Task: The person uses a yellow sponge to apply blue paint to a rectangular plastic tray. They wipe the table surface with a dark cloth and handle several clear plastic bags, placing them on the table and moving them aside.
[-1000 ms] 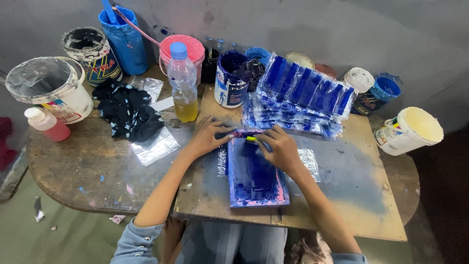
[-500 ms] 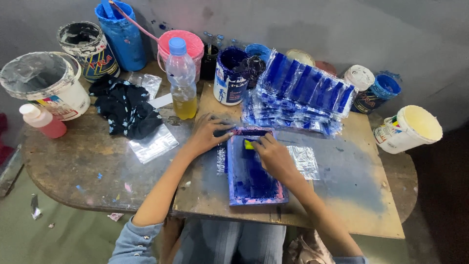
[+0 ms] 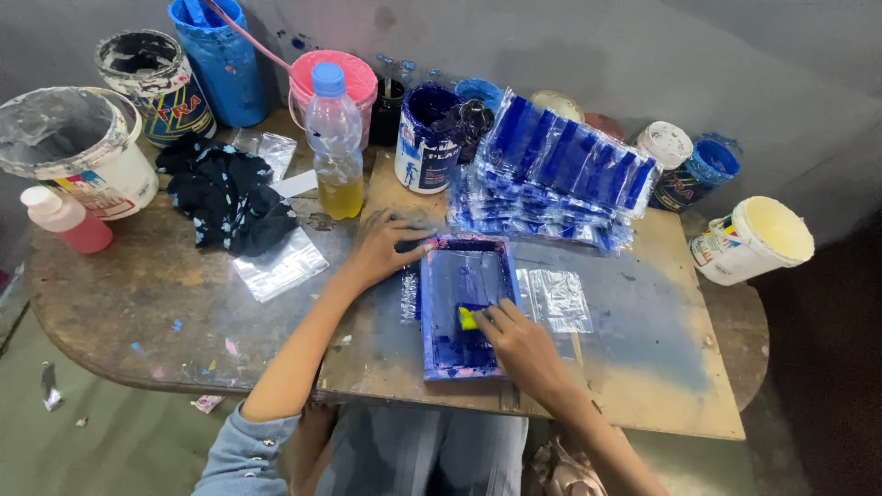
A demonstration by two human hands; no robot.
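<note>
- Blue-stained printing frame (image 3: pixel 462 308) lies flat on the wooden board (image 3: pixel 643 367), the landmark here.
- Left of the frame, the left hand (image 3: pixel 381 246) presses its top corner, fingers spread flat, gripping nothing.
- On the frame's middle, the right hand (image 3: pixel 519 340) pinches a small yellow scraper (image 3: pixel 469 318), probably mid-stroke.
- Beyond the frame to the right, a stack of blue-printed plastic bags (image 3: pixel 551 179) suggests much is done; one clear bag (image 3: pixel 554 300) lies beside the frame.

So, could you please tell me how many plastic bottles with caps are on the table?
2. A clear bottle with a blue cap holding yellow liquid stands near the table's back middle, and a small pink bottle with a white cap sits at the far left edge. Others may be hidden behind the buckets.
</note>
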